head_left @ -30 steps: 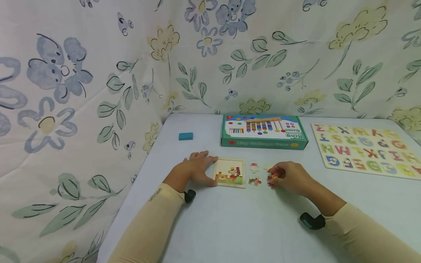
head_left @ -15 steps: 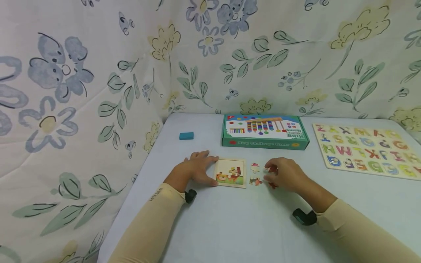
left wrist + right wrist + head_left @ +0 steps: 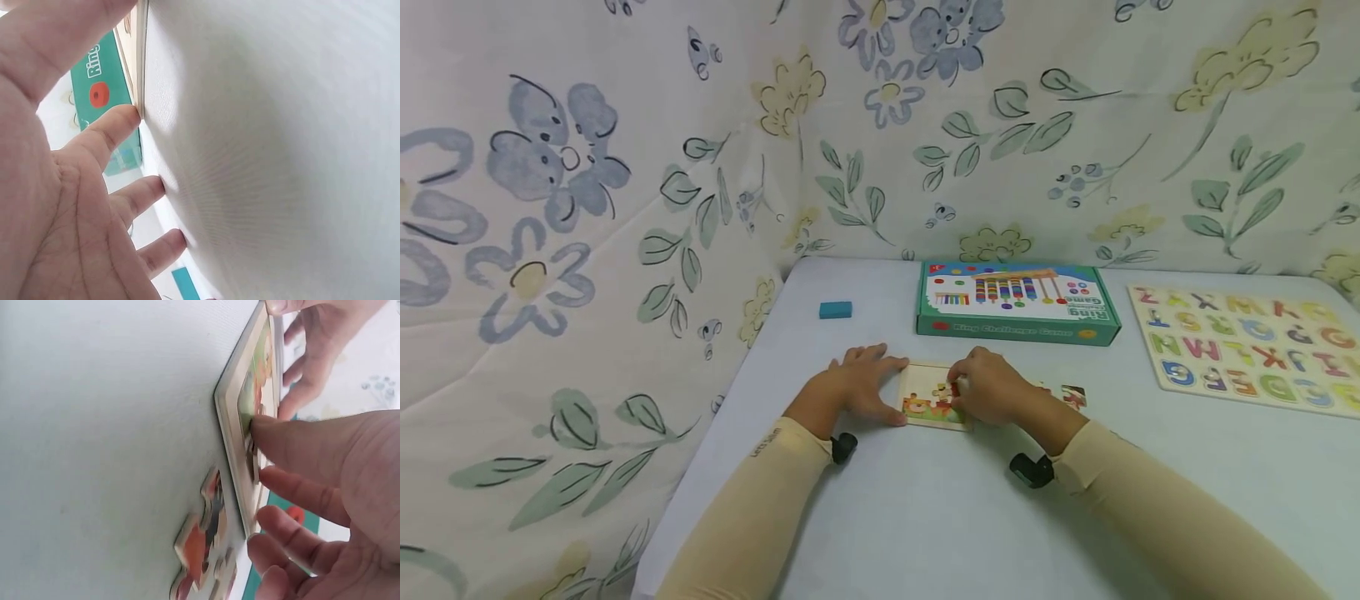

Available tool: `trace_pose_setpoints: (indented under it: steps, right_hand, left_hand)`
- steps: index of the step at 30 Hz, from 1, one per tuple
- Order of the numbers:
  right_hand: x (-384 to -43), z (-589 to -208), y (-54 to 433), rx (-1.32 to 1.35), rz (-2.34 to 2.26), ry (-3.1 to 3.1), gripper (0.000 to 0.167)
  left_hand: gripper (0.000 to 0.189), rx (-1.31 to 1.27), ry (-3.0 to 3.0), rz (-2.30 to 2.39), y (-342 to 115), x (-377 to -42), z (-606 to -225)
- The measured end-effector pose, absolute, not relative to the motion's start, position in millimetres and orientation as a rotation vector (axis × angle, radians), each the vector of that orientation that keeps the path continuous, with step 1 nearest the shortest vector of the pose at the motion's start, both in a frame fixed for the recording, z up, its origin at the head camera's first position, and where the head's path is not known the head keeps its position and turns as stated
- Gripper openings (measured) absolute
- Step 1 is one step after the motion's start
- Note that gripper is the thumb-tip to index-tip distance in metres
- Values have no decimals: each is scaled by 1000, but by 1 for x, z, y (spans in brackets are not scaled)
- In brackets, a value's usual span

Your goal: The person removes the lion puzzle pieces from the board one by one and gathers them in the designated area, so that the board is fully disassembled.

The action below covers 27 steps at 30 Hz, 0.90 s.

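Since the earlier frame, R hand (image 3: 992, 385) has shifted left, from the loose jigsaw pieces (image 3: 1073, 396) to the wooden puzzle tray (image 3: 927, 377); L hand (image 3: 865, 387) stays at the tray's left edge. R thumb & index pinch a small jigsaw piece (image 3: 255, 469), a narrow gap apart; other fingers bent, holding nothing. That piece is at the tray's right side, nr the rim, partly hidden; can't tell if it's seated. Prob. best to line up tab w/ socket, keep it level, then press straight down; a sideways shove could lift its neighbours. L fingers spread, fairly straight, gripping nothing: thumb & index tips touch the tray's left side, a decent brace on the tabletop (image 3: 925, 517). R forearm slants in from lower right, back of hand up.
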State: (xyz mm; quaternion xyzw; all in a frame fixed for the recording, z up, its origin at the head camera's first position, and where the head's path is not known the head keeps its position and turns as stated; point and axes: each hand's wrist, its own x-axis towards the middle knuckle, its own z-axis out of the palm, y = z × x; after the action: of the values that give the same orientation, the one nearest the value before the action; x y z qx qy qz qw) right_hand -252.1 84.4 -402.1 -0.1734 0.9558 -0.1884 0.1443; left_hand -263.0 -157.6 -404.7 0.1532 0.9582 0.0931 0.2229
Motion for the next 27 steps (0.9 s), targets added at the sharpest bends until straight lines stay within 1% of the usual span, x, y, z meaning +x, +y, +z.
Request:
trace_pose_setpoints:
  steps: [5,12,17,21,27]
  right_hand:
    - [-251,-401,82,-479,-567,2733,19]
    - [-248,-396,91,-509,-586,2762,21]
    - [-240,-390,119,-504,-601,2802,24]
    - [-231,-387,151,-487,-588,2833,27]
    - [-213,-383,200,-451,-594,2872,26]
  left_hand:
    - [97,425,2648,237,-155,-262,-403]
    - [97,413,2647,229,-156,-261,-403]
    - [98,417,2643,243,-154,-259,-402]
    - [98,426,2640,252,-154,-259,-401]
    - [98,424,2644,254,-155,-261,-401]
